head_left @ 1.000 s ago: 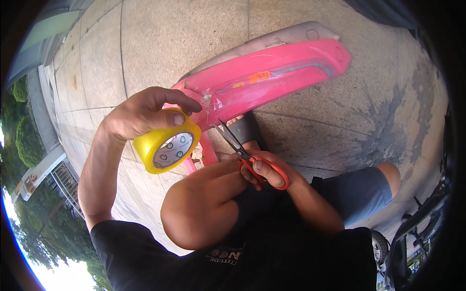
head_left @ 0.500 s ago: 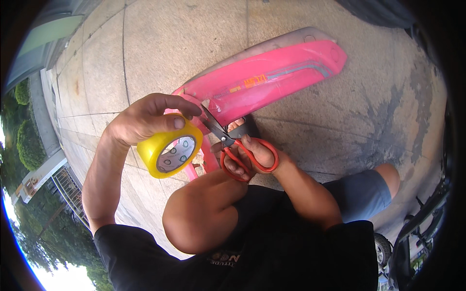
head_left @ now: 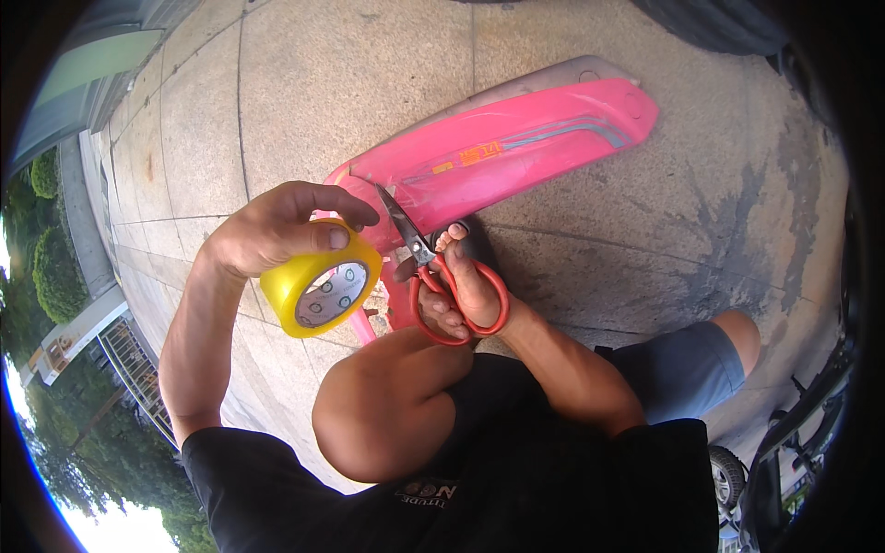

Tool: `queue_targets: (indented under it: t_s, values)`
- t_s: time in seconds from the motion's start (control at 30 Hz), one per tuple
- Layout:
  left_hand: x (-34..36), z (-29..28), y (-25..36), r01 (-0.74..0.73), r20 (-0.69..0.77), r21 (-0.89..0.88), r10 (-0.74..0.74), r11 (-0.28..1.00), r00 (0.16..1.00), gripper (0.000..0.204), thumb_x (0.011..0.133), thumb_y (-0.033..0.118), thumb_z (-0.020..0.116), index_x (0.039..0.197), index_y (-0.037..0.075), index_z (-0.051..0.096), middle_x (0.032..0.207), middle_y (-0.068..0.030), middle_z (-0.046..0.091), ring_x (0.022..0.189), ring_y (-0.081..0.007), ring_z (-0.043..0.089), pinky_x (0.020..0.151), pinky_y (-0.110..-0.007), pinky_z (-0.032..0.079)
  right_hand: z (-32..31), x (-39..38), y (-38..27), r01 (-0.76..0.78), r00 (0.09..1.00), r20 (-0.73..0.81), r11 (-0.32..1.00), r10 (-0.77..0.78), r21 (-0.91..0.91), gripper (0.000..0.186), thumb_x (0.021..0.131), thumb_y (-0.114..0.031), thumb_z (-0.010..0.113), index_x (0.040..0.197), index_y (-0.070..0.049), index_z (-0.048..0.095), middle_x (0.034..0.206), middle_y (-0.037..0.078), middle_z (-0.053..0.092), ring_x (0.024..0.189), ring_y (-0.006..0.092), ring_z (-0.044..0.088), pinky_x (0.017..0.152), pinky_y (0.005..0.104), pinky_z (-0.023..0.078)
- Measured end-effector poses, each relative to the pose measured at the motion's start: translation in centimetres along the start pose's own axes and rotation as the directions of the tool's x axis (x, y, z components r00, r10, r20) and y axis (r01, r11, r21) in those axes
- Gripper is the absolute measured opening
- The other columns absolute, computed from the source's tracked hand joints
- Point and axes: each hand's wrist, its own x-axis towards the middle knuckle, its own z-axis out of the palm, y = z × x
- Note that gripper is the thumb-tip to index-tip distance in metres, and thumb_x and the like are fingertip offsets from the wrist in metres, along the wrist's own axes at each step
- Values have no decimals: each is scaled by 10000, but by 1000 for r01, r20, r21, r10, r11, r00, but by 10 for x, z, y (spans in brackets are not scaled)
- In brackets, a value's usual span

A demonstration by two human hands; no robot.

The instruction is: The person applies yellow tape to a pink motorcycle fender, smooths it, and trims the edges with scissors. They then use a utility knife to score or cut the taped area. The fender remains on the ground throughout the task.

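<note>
My left hand point(head_left: 286, 226) is closed on a wide roll of yellow packing tape point(head_left: 293, 290), thumb on its edge and forefinger arched over the top. Red-handled scissors point(head_left: 420, 253) are in my right hand point(head_left: 468, 290), whose fingers and thumb pass through the handle loops. The dark blades point up and to the left and lie nearly together, their tips just right of my left fingertips. Beyond both hands a long pink plastic panel point(head_left: 544, 134) with orange and grey markings rests on the paving. Its near end is partly hidden behind the tape and scissors.
My bent knee point(head_left: 383, 419) rises below the tape roll. Stone paving point(head_left: 350, 74) with dark stains surrounds the panel. At the lower right stands a wheeled vehicle with a small wheel point(head_left: 726, 475). A metal railing point(head_left: 134, 369) and bushes point(head_left: 60, 276) are at the far left.
The scissors and my right hand have shifted slightly left, and the blades have swung more upright and drawn closer together. My left hand and the tape roll have barely moved.
</note>
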Motion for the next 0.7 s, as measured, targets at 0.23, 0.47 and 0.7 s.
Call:
queue_targets:
  t_s: [0.23, 0.47, 0.7]
  values:
    - [-26, -13, -9, -223, 51, 65, 220, 973, 974, 375, 868, 189, 735, 1166, -28, 664, 1128, -98, 649, 1087, -207, 599, 970, -331, 468, -5, -15, -16, 27, 966, 260, 995, -1, -96, 741, 986, -675, 361, 1215, 2, 556, 641, 8, 487, 473, 108, 449, 460, 244, 375]
    - [-59, -39, -50, -214, -400, 37, 211, 976, 892, 355, 912, 166, 696, 1208, -20, 634, 1107, -84, 644, 1028, -173, 620, 926, -298, 488, 11, -36, -66, 248, 872, -35, 502, -489, -828, 459, 887, -233, 713, 1267, -28, 556, 953, 105, 663, 800, 204, 652, 723, 349, 525]
    - [-52, -51, -102, -167, -566, -45, 113, 985, 817, 355, 929, 186, 689, 1211, -23, 635, 1073, -100, 650, 989, -185, 637, 871, -293, 519, 39, 29, -68, 72, 892, 233, -386, -388, -919, 443, 767, -184, 753, 1181, -145, 599, 971, 126, 623, 882, 311, 558, 780, 430, 496]
